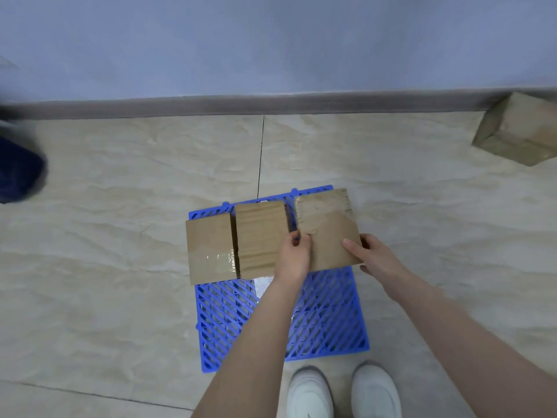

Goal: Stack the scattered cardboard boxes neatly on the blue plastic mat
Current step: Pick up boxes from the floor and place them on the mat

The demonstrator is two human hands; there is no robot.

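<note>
A blue plastic lattice mat (325,315) lies on the tiled floor below me. Three cardboard boxes sit in a row along its far half: a small taped left box (209,247), a middle box (259,236) and a right box (327,227). My left hand (294,254) grips the right box's near left edge, in the gap beside the middle box. My right hand (372,254) holds its near right corner, thumb on top. A white label (263,286) shows on the mat under my left forearm.
Another cardboard box (518,131) lies tilted on the floor at the far right, against the grey skirting board (271,104). A dark blue object (18,170) sits at the left edge. My white shoes (343,393) stand just below the mat.
</note>
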